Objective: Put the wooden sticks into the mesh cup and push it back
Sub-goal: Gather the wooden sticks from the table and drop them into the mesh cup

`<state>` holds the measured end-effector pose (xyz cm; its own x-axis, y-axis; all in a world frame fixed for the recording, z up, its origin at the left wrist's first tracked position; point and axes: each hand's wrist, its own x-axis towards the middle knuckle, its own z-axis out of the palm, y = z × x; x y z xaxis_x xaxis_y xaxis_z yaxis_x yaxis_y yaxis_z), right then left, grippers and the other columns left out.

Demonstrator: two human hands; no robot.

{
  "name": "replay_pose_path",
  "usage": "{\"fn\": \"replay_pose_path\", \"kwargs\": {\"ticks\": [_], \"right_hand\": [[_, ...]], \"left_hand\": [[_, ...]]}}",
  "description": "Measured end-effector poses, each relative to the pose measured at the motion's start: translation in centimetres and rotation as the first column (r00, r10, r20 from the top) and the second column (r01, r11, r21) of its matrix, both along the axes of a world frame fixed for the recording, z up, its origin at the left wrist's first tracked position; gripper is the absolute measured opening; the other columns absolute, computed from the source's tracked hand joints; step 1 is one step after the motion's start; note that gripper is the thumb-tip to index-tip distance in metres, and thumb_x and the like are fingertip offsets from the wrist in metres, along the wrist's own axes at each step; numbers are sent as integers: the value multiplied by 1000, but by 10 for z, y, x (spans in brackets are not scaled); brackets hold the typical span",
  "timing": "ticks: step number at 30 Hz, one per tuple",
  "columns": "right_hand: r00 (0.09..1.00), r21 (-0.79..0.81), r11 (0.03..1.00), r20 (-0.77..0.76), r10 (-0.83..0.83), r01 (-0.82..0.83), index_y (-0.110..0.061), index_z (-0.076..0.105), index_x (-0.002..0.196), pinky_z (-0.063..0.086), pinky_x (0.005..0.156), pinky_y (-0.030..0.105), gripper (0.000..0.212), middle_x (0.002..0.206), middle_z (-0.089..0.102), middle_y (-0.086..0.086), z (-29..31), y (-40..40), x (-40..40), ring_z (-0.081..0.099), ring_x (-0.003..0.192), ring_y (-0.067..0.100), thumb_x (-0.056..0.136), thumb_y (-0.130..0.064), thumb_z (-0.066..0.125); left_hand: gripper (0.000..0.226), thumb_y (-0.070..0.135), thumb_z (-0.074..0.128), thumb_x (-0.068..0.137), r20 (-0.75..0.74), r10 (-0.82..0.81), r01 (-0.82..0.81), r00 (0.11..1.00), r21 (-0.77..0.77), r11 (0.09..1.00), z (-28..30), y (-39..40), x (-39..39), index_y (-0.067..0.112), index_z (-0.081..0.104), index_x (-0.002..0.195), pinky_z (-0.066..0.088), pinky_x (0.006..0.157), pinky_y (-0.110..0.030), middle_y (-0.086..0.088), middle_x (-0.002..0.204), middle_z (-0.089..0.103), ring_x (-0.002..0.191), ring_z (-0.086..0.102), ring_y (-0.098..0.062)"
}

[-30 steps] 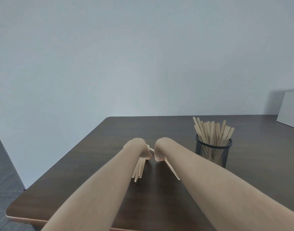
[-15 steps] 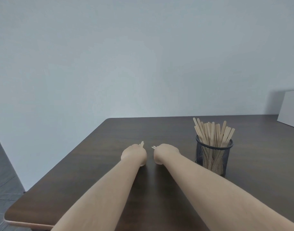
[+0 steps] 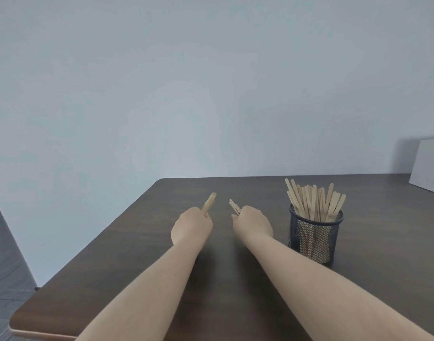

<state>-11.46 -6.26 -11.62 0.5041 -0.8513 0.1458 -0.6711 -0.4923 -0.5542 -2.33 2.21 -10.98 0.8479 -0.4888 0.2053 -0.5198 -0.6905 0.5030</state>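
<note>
A black mesh cup (image 3: 314,236) stands on the dark table (image 3: 260,190) to the right of my hands, with several wooden sticks (image 3: 312,200) upright in it. My left hand (image 3: 191,226) is closed around a small bundle of wooden sticks (image 3: 209,202) whose ends poke out past the fingers, pointing away from me. My right hand (image 3: 252,223) grips a few more sticks (image 3: 234,206), tips angled up and to the left. The two hands sit side by side, a short gap apart, left of the cup.
A white box (image 3: 429,166) rests at the table's far right. The table's left edge (image 3: 92,244) runs diagonally beside my left arm, with dark floor (image 3: 4,267) beyond it. A plain pale wall rises behind the table.
Both hands turned over with their sticks: a second ago the sticks hung toward me under the wrists, now their ends point away. The hands have drifted slightly apart. The cup stayed put.
</note>
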Motion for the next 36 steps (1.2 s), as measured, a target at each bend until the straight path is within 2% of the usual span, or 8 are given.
{"fn": "replay_pose_path", "kwargs": {"ticks": [3,6,10,14,18,24,28,36], "right_hand": [[996,-20,1000,93,11,-10,-5,64,103,39,71,31,38,108,68,15,7,0,3,63,103,35,99,-34,41],[982,-11,999,186,38,-37,-8,60,84,37,67,30,36,93,64,14,11,-2,6,56,84,33,99,-33,38],[946,-13,998,319,56,-55,-16,36,57,33,60,30,46,64,48,2,20,-3,3,48,72,29,100,-33,38],[870,-10,997,489,67,-72,-15,30,55,27,47,29,51,56,38,-1,48,-5,-5,39,56,20,100,-36,40],[747,30,996,663,44,-86,-15,30,55,41,56,33,52,53,36,1,97,-18,-23,40,52,24,98,-40,44],[619,149,977,785,-23,-152,-17,25,60,24,37,19,49,52,25,0,150,-57,-77,25,40,17,94,-40,51],[588,195,970,806,-72,-149,-18,24,61,22,38,22,47,53,23,1,145,-81,-103,21,40,17,93,-38,53],[620,219,967,779,-94,-130,-17,30,61,29,39,22,45,51,32,1,118,-98,-122,31,38,16,94,-39,52]], "left_hand": [[27,25,42,91,-32,-8,4,999,-136,991,13,-3,1,13,61,77,40,65,-30,-1,69,55,71,53,-26],[34,17,44,87,-97,-43,13,994,-294,956,23,-4,0,15,43,53,35,54,-27,0,54,45,56,46,-24],[38,11,45,83,-212,-141,25,967,-471,882,31,-5,-3,16,25,51,20,47,-24,1,49,28,45,23,-18],[36,11,46,80,-303,-255,23,918,-603,797,48,-7,-7,18,21,56,17,47,-23,1,51,22,46,17,-16],[30,12,47,75,-310,-363,29,879,-725,689,80,-19,-19,19,23,58,17,48,-26,0,54,23,48,17,-17],[34,7,46,80,-281,-559,98,780,-828,552,130,-50,-62,19,21,60,14,40,-19,3,48,20,41,15,-15],[36,7,46,81,-273,-624,135,732,-840,526,138,-77,-99,19,20,61,15,38,-18,1,49,21,39,15,-15],[33,11,47,83,-313,-660,164,683,-815,555,126,-112,-143,18,23,61,17,40,-19,-1,53,23,41,18,-16]]}}
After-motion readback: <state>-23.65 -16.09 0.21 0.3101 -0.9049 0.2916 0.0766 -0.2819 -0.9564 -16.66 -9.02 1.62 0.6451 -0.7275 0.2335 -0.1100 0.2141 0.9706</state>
